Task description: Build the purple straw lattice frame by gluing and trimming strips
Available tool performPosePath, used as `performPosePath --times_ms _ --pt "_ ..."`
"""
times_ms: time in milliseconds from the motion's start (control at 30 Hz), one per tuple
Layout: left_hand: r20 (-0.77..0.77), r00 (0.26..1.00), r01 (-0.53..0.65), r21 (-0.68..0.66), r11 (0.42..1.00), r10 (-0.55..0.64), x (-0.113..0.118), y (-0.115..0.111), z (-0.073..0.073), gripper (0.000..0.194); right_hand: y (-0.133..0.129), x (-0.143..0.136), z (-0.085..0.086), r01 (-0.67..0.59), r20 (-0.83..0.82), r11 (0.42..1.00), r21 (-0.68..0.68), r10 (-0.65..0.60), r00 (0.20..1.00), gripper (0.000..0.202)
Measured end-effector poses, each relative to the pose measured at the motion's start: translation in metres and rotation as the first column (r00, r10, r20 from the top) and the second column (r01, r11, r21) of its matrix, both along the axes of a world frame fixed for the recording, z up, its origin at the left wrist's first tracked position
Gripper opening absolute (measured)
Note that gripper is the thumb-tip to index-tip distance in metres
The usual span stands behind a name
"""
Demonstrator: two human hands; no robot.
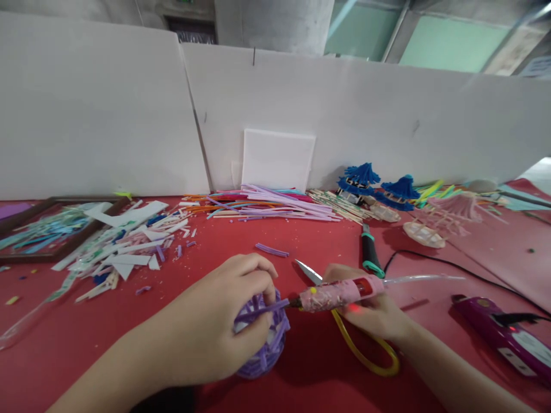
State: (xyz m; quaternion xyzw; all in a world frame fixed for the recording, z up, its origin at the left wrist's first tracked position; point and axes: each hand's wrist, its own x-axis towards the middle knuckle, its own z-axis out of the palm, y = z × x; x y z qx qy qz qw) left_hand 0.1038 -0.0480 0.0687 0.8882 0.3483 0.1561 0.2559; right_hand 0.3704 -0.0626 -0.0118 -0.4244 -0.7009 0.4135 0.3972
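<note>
Near the bottom centre, my left hand (224, 321) is closed on a round purple woven piece (264, 350), with a purple strip (258, 311) pinched across its top. My right hand (365, 304) grips a pink-wrapped glue gun (331, 294), a clear glue stick poking out of its back end. The gun's dark tip touches or nearly touches the strip's right end. Scissors with a yellow handle (365, 358) lie beneath the gun and my right hand, their blade pointing up and left. Part of the purple piece is hidden behind my left fingers.
Colored sticks (275, 203) line the back by white boards. Paper scraps (129, 246) and a brown frame (64, 255) lie left. At right are small blue-roofed models (398, 192), a green-black tool (370, 252), a black cable and a purple power strip (503, 332).
</note>
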Motion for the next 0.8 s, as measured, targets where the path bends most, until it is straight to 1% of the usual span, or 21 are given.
performPosePath --times_ms 200,367,433,600,800 --pt "-0.025 0.999 -0.021 0.006 1.000 0.021 0.0003 0.0009 0.0004 0.012 -0.0008 -0.0022 0.0013 -0.019 -0.013 0.999 -0.029 0.019 1.000 0.028" --pt "-0.034 0.991 -0.134 -0.027 0.991 0.133 0.0007 0.0002 -0.0033 0.025 -0.0015 -0.0022 0.0012 0.000 0.002 0.999 -0.042 0.001 1.000 0.036" --pt "-0.038 0.987 -0.155 -0.034 0.987 0.154 0.0007 0.0001 -0.0041 0.027 -0.0015 -0.0020 0.0012 -0.005 -0.007 0.999 -0.035 0.005 1.000 0.038" --pt "-0.060 0.984 -0.170 -0.038 0.985 0.168 0.0010 0.0005 -0.0044 0.028 -0.0013 -0.0007 0.0005 -0.005 -0.001 0.999 -0.035 0.005 1.000 0.037" --pt "-0.052 0.982 -0.181 -0.036 0.983 0.179 0.0019 0.0005 -0.0044 0.029 -0.0012 0.0001 -0.0017 -0.019 -0.030 1.000 0.023 0.019 0.999 0.033"
